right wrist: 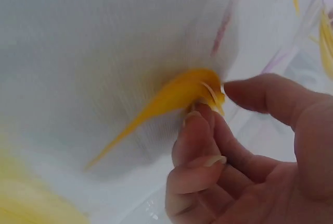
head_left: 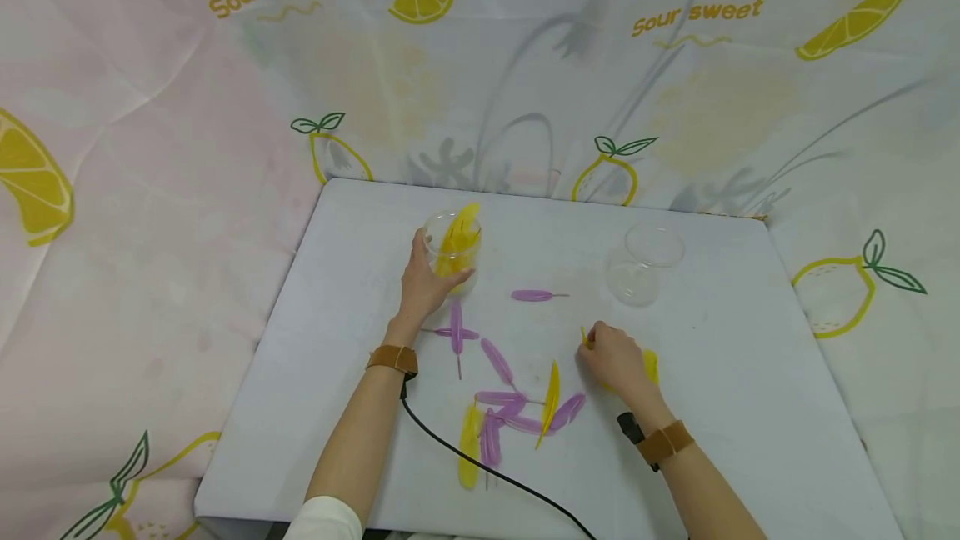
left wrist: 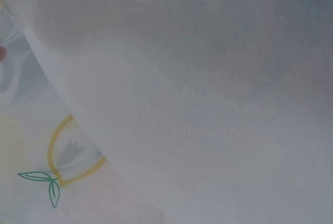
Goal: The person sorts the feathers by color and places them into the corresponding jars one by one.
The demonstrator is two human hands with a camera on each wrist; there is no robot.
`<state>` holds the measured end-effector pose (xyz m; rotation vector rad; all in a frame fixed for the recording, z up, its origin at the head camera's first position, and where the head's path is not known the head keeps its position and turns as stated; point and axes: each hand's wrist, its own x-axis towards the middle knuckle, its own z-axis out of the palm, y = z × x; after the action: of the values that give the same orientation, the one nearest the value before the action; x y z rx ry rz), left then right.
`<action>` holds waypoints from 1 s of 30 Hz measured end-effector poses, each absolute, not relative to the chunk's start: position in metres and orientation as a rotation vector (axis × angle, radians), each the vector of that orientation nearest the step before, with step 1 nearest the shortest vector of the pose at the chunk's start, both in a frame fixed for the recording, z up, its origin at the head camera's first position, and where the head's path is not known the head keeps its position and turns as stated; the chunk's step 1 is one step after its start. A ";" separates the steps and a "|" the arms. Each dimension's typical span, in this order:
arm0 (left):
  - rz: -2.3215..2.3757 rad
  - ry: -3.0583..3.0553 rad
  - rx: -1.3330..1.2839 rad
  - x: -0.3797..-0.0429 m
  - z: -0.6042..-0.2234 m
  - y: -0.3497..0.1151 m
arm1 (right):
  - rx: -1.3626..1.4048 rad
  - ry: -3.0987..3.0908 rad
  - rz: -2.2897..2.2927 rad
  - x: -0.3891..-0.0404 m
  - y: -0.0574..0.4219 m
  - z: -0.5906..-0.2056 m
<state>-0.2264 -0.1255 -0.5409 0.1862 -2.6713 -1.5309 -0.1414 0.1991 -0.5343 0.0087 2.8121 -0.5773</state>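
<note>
My left hand (head_left: 426,277) holds a clear glass cup (head_left: 431,233) at the back left of the table, thumb on the near side. Several yellow feathers (head_left: 459,242) stand in the cup, their tops above the rim. Just a fingertip and the glass's edge enter the left wrist view. Low over the table at right, my right hand (head_left: 617,361) pinches a yellow feather (right wrist: 174,96) between thumb and fingertips. Another yellow feather (head_left: 651,363) shows beside the right wrist, partly hidden by it.
A second clear glass cup (head_left: 633,275) stands at the back right. Purple feathers (head_left: 498,361) and yellow feathers (head_left: 469,444) lie scattered mid-table, some overlapping. One purple feather (head_left: 532,296) lies between the cups. A black cable (head_left: 495,473) runs from the left wrist across the front.
</note>
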 end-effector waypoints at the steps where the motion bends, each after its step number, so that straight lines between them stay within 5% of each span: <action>1: -1.534 -2.670 0.187 -0.226 -0.540 -0.125 | 0.011 2.813 -0.584 -0.142 0.198 -0.534; 14: -1.532 -2.689 0.182 -0.226 -0.542 -0.126 | 0.070 2.890 -0.745 -0.148 0.207 -0.517; 30: -1.503 -2.683 0.177 -0.227 -0.543 -0.126 | -0.448 2.967 -1.469 -0.162 0.157 -0.424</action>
<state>-0.2269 -0.1258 -0.5428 0.1770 -2.6825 -1.5029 -0.1619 0.1570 -0.4237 -0.4479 2.9670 -1.4694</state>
